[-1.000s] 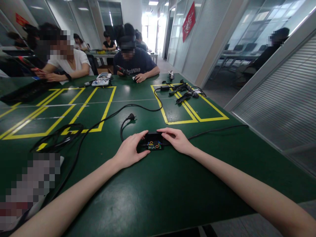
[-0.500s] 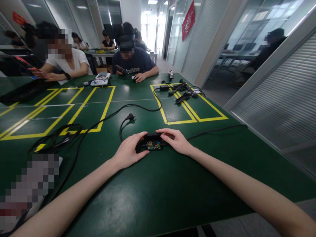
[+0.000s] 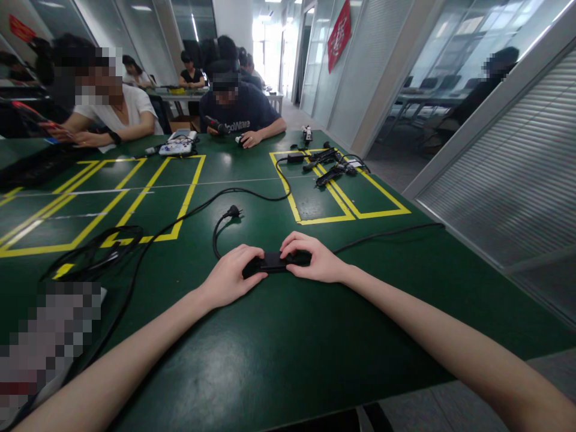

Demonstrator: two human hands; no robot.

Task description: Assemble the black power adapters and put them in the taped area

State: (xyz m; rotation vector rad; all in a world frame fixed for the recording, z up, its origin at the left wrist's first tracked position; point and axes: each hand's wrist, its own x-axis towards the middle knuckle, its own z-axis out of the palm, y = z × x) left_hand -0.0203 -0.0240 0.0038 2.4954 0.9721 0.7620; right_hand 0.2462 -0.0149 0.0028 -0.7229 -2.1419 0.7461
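A small black box (image 3: 272,261) lies on the green table (image 3: 288,348) in front of me. My left hand (image 3: 228,278) grips its left end, fingers curled over it. My right hand (image 3: 311,259) grips its right end, fingers bent over the top. Only the box's black casing shows; no circuit board is visible. A black cable (image 3: 387,233) runs from the box off to the right. A second cable loops left of the box to a loose plug (image 3: 233,211).
Yellow tape rectangles (image 3: 342,204) mark the table. Black tools and a power brick (image 3: 328,162) lie at the back right, a cable bundle (image 3: 99,249) at the left. Two people sit at the far side, with a white device (image 3: 177,144) beside them.
The box has been turned or closed: its coloured circuit board, seen earlier, no longer shows. Both hands have closed more tightly over its ends.
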